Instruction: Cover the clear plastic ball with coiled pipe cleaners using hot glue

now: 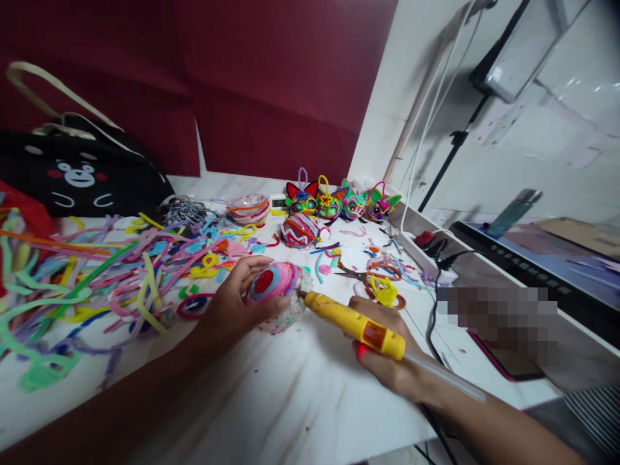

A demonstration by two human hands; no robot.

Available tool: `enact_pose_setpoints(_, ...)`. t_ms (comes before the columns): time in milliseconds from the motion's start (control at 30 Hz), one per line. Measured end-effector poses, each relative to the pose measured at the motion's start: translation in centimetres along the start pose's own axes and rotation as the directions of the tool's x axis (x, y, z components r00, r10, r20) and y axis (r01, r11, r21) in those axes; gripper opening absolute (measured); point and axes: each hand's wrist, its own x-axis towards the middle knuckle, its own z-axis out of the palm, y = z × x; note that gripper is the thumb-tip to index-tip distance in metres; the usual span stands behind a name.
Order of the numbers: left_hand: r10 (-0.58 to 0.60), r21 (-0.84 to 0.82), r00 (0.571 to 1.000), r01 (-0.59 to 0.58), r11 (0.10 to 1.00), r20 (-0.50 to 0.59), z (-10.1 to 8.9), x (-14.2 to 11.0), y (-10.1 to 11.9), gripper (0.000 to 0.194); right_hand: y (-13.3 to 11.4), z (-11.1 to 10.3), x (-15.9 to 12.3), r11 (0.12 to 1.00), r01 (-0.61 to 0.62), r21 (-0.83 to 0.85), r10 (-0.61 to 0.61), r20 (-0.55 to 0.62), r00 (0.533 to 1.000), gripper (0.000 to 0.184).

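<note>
My left hand (pixel 236 302) is closed around a round ball (pixel 278 287) covered with coiled pink, blue and red pipe cleaners, held just above the white table (pixel 271 400). My right hand (pixel 387 352) grips a yellow hot glue gun (pixel 356 323). Its nozzle touches the right side of the ball. A clear glue stick pokes out of the gun's back end.
A heap of loose coloured pipe cleaners (pixel 97 271) covers the left of the table. Several finished animal-face figures (pixel 339 201) and a striped ball (pixel 299 230) stand at the back. Scissors (pixel 356 274), a power strip (pixel 426 248) with cables and a black bear bag (pixel 82 174) lie around.
</note>
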Motion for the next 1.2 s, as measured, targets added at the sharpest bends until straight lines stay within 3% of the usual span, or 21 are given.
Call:
enact_pose_setpoints(500,0.036,0.026,0.999,-0.036,0.999,0.001,-0.40,-0.02,-0.20,0.063,0.20,0.24,-0.02,0.996,0.048,-0.072,-0.052,-0.052,0.997,0.012)
enact_pose_setpoints(767,0.076,0.059,0.996,-0.073,0.996,-0.045,-0.16,-0.18,-0.24,0.060,0.27,0.42,0.00,0.987,0.122,-0.101,-0.124,-0.009,0.992,0.016)
enact_pose_setpoints(1200,0.080,0.021,0.997,-0.080,0.997,0.005,-0.29,-0.60,0.51,0.062,0.67,-0.21,0.06,0.995,0.029,-0.091,-0.036,-0.080,0.996,0.012)
